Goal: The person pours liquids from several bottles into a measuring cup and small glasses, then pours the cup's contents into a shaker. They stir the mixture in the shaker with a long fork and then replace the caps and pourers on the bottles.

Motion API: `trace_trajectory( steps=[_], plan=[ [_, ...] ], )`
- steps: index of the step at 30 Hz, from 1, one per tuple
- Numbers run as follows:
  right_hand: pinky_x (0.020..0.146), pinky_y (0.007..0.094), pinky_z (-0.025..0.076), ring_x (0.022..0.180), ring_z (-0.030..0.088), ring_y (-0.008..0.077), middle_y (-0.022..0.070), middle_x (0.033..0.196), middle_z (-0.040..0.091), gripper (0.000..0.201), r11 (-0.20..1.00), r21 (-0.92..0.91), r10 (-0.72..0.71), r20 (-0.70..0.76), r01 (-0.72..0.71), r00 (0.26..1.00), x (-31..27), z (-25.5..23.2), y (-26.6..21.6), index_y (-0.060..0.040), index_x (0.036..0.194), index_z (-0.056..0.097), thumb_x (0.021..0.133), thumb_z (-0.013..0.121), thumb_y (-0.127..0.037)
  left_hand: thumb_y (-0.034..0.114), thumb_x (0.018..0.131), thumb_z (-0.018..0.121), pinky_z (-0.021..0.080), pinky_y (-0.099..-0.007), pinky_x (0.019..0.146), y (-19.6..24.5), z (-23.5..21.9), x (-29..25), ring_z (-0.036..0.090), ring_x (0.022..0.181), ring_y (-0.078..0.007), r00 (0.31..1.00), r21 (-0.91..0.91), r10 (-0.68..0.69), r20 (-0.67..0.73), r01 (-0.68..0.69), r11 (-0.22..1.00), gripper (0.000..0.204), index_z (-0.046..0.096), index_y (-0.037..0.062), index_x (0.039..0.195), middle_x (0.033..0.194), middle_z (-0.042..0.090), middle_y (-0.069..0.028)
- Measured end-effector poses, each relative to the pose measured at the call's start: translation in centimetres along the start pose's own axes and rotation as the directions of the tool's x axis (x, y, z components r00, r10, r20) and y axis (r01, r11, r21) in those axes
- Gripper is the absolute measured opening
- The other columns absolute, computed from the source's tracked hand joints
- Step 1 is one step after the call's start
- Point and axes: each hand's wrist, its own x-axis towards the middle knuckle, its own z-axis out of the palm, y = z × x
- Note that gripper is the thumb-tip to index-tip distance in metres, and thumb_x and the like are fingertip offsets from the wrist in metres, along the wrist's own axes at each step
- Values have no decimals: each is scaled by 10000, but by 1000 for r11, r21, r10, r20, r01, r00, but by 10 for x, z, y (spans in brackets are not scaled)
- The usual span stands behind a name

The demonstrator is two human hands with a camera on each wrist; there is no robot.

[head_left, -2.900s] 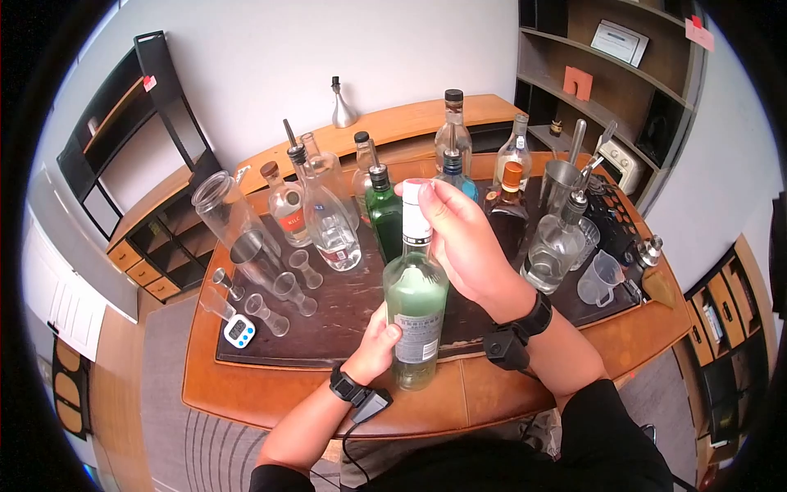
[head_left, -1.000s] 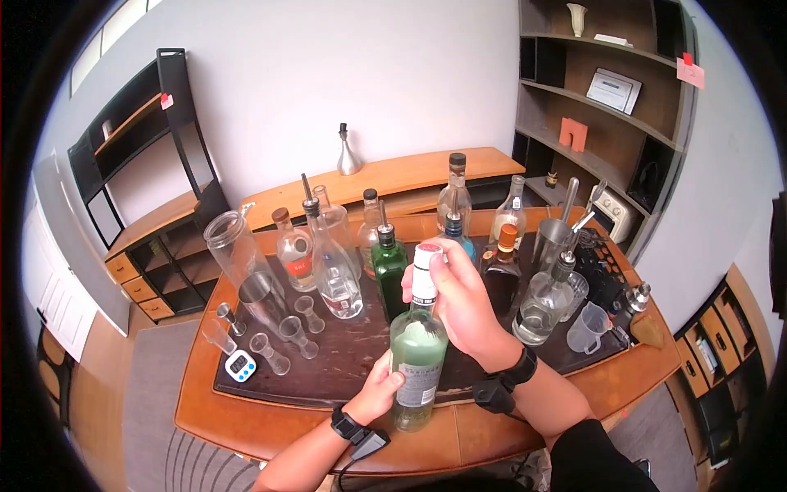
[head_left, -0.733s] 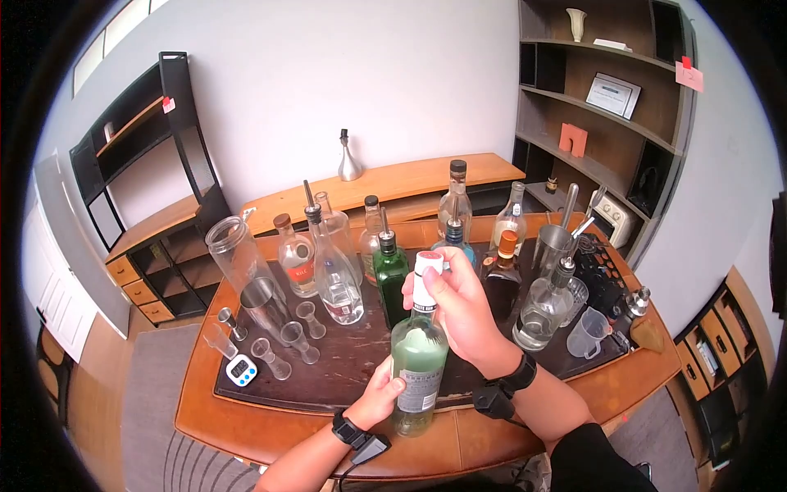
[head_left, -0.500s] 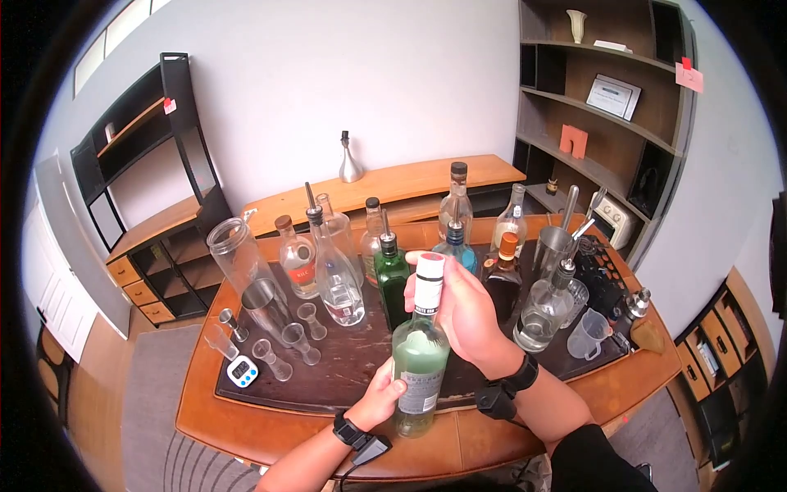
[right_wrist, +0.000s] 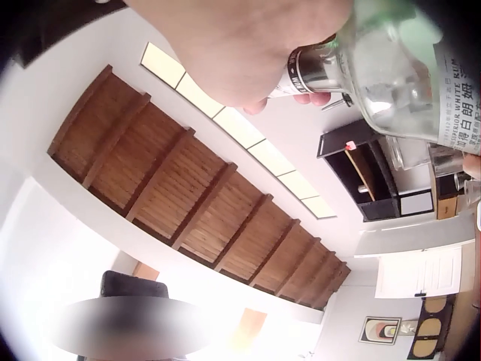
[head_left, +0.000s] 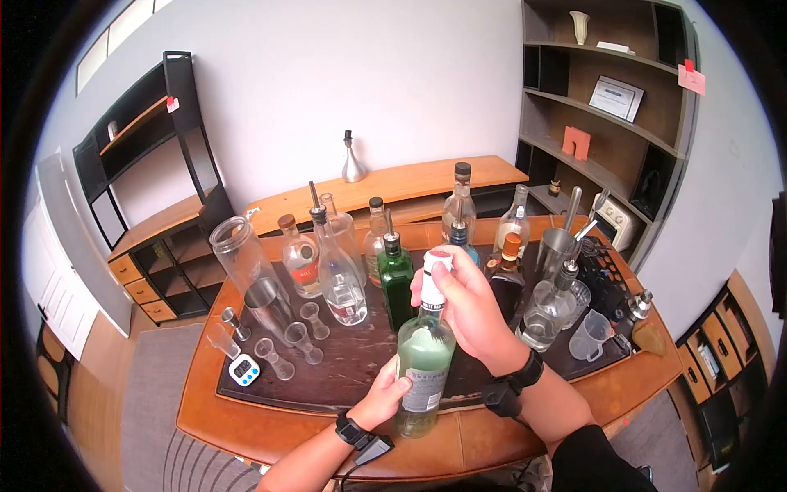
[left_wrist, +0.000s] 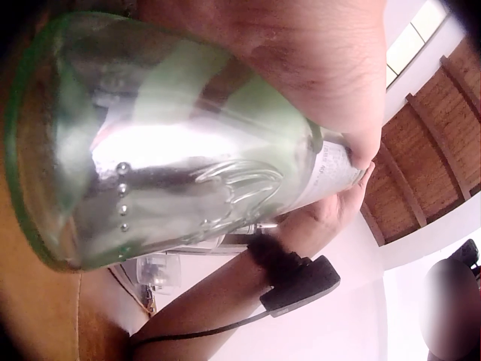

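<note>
A pale green glass bottle [head_left: 426,353] stands near the table's front edge, leaning slightly right, its grey label facing the person. The left hand [head_left: 381,397] grips its lower body from the left, thumb on the label's edge. Around the white cap [head_left: 437,271] at its top, the right hand [head_left: 475,316] curls from the right, thumb against the cap. In the left wrist view the bottle's base and side [left_wrist: 173,150] fill much of the frame. The right wrist view shows the neck [right_wrist: 319,68] below the right hand [right_wrist: 225,45].
Behind the hands stand a green bottle [head_left: 397,283], a clear pourer bottle [head_left: 342,283] and a brown bottle [head_left: 507,283]. Left are small glasses [head_left: 305,343], a metal tin [head_left: 269,305] and a white timer [head_left: 243,371]. A plastic jug [head_left: 590,336] and a pourer bottle [head_left: 548,312] are right.
Both hands and the bottle have shifted slightly right in the head view. The right thumb, lifted off the cap half a second ago, lies against it again. The left hand keeps its grip.
</note>
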Motion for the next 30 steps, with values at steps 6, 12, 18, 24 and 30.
trace_trajectory(
  steps=[6,12,18,24,30],
  plan=[
    [927,336,485,1068,614,186,96,1135,640,343,994,107,-36,45,31,998,9,-11,-17,-2,1308,541,1073,500,-248,578,926,657,398,-365,1106,3,4,2,525,1291,-187,999,29,36,14,-36,999,865,376,-5,1501,1404,552,-99],
    [924,281,475,1090,632,136,83,1178,686,341,986,-54,-160,-106,155,981,8,-21,-28,10,1295,597,979,647,-106,742,819,658,575,-419,906,-8,-4,3,692,1030,-258,993,32,-1,-117,5,999,960,457,2,1398,1182,653,-153],
    [938,290,519,1037,644,143,77,1141,665,356,824,-479,-338,14,303,941,9,-20,-25,6,1238,595,901,707,27,737,802,682,579,-418,901,-5,-2,0,696,1033,-261,993,39,20,-118,-15,999,964,472,-6,1379,1186,658,-162],
    [904,310,534,1034,639,163,89,1149,628,373,942,-275,-147,181,194,972,7,-29,-37,-15,1269,558,919,683,28,749,793,679,581,-409,896,-8,-5,-2,703,1015,-262,990,63,44,-137,-36,997,968,487,-17,1353,1149,673,-167],
    [808,302,496,983,642,191,106,1138,633,356,984,164,-6,395,-64,919,11,-41,-35,-28,1359,495,1034,569,-156,758,788,673,581,-406,892,-8,-6,-1,706,1006,-264,989,72,53,-136,-44,996,971,501,-26,1334,1123,684,-172]
  ],
)
